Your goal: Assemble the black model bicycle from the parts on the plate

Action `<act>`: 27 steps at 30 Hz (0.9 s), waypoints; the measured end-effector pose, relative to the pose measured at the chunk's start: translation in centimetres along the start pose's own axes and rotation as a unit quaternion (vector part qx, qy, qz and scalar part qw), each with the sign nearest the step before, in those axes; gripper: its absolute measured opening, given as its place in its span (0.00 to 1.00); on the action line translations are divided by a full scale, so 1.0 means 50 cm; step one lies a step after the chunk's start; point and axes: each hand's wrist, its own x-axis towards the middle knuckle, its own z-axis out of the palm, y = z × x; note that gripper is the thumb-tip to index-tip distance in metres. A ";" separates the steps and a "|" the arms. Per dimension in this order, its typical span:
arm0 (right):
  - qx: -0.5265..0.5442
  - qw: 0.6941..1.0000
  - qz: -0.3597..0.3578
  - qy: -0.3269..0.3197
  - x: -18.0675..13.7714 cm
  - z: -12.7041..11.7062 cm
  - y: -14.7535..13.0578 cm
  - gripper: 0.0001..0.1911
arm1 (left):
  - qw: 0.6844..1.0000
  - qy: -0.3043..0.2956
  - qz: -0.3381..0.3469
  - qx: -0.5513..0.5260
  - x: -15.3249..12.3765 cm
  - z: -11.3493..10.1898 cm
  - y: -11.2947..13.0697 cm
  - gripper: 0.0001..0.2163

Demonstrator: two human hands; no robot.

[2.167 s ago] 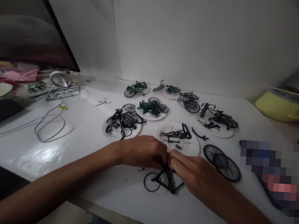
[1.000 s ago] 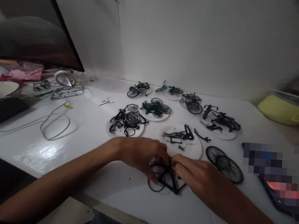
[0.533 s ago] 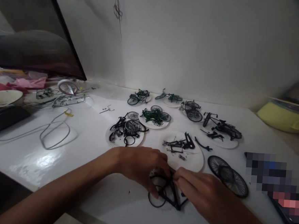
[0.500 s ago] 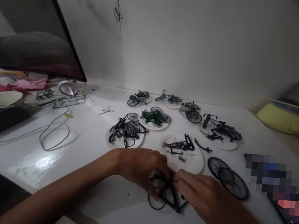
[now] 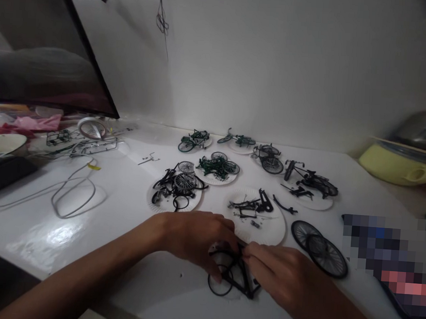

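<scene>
Close to the table's front edge, my left hand [image 5: 202,241] is closed on a black model bicycle frame [image 5: 244,280], thumb and fingers gripping its left side. My right hand [image 5: 276,268] pinches the same frame at its upper end, fingertips nearly meeting those of my left; whether a small part sits between them is hidden. A thin black ring [image 5: 219,293] lies at the frame's lower left, below my left thumb. Just beyond my hands is a paper plate [image 5: 278,234] with black bicycle parts [image 5: 263,202] and small grey pieces. Two spoked wheels [image 5: 328,257] overlap on the table to the right.
More paper plates [image 5: 151,201] carry black and green model bicycles [image 5: 218,164] farther back. A screen [image 5: 53,46], a loose cable [image 5: 72,215] and a tape roll [image 5: 91,128] are on the left. A yellow pot [image 5: 391,167] and a pixelated object [image 5: 391,269] are at right.
The whole view has shifted slightly, so things appear a little farther left. Both hands keep their grip on the frame with hardly any visible movement.
</scene>
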 end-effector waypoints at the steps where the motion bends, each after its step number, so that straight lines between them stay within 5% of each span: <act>1: 0.006 1.000 -0.001 -0.006 0.001 0.000 0.001 0.17 | 1.000 0.000 0.001 0.003 0.000 0.000 0.000 0.20; 15: 0.028 0.998 0.048 -0.028 0.003 -0.008 0.004 0.13 | 1.000 0.009 -0.008 -0.001 0.000 0.000 0.005 0.20; 20: 0.057 0.983 0.175 0.014 0.003 -0.027 0.017 0.12 | 1.000 0.002 -0.005 0.006 0.000 -0.003 0.008 0.19; 24: 0.159 0.923 0.348 0.040 0.004 -0.049 0.013 0.15 | 1.000 -0.003 -0.021 0.011 -0.001 -0.005 0.010 0.21; 27: 0.217 0.899 0.376 0.057 0.006 -0.054 0.011 0.15 | 1.000 -0.005 -0.023 0.007 -0.001 -0.005 0.010 0.21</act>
